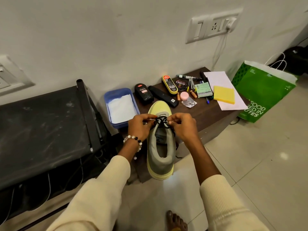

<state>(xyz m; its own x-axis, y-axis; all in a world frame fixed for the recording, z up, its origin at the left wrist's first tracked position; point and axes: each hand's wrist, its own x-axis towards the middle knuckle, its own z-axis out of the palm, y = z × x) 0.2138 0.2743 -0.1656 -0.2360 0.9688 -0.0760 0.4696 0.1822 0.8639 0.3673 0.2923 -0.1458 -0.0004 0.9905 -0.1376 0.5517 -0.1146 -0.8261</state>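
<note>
**A:** Where is the sneaker found, and how is it held?

**B:** The yellow-and-grey sneaker (160,152) is stood at the centre of the frame on the dark wooden table (208,114). Its toe is pointed at the wall, and its heel seems to jut past the near edge. The shoe itself is not gripped. The black lace (160,122) is pinched at the crossing, from one side by the left hand (140,126) and from the other by the right hand (183,125).

**A:** How can it be expected to handle?

**B:** It is judged light, with a soft, yielding upper and a springy sole. The lace is thin and limp, so it is best taken close to the eyelets. The shoe can be steadied at the collar, since a hard pull might tip it off the edge.

**A:** What is hidden or unclear?

**B:** The top eyelets are covered by fingertips. Whether the lace is being tied or loosened cannot be told. The loose ends are lost behind the right wrist, and the insole print is blurred. A blue tub (108,97) is seen just left of the toe.
</note>
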